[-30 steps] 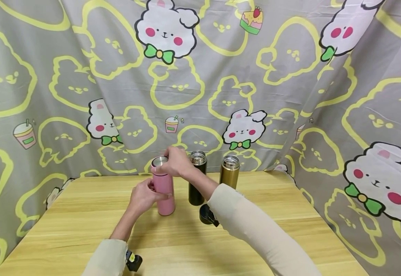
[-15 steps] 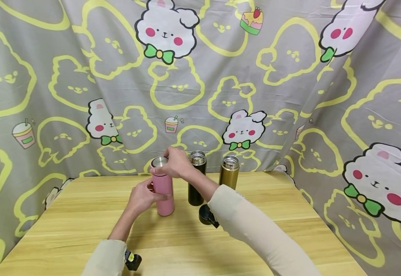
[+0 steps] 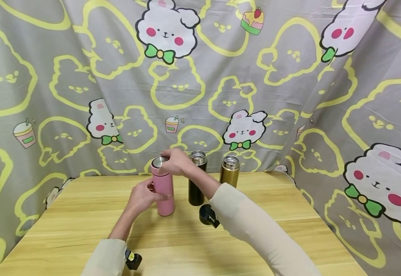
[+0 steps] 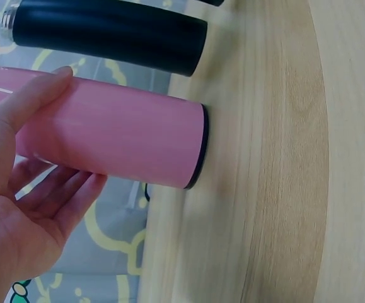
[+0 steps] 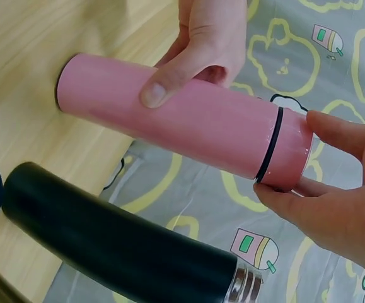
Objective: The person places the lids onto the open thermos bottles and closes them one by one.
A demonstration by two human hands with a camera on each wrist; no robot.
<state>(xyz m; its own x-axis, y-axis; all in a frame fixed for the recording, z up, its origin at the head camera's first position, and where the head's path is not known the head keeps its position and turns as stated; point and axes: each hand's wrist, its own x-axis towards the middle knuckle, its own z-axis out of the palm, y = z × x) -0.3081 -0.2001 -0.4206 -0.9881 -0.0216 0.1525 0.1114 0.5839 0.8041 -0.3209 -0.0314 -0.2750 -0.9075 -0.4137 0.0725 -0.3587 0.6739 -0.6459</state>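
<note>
A pink thermos bottle stands upright on the table, its pink lid on top and a black ring just under the lid. My left hand grips the body around its middle, with the thumb across the front and the fingers behind. From above, my right hand holds the lid, thumb and fingers on opposite sides of its rim. Right of it, partly behind my right forearm, stands a black thermos bottle without a lid, its steel neck bare.
A gold thermos bottle, also lidless, stands farther right. A black lid with a loop lies on the wooden table by my right sleeve. A patterned curtain hangs behind the table and at its sides.
My right hand's fingers have shifted slightly around the pink lid, showing more of its side. The left hand and the bottles stay where they were.
</note>
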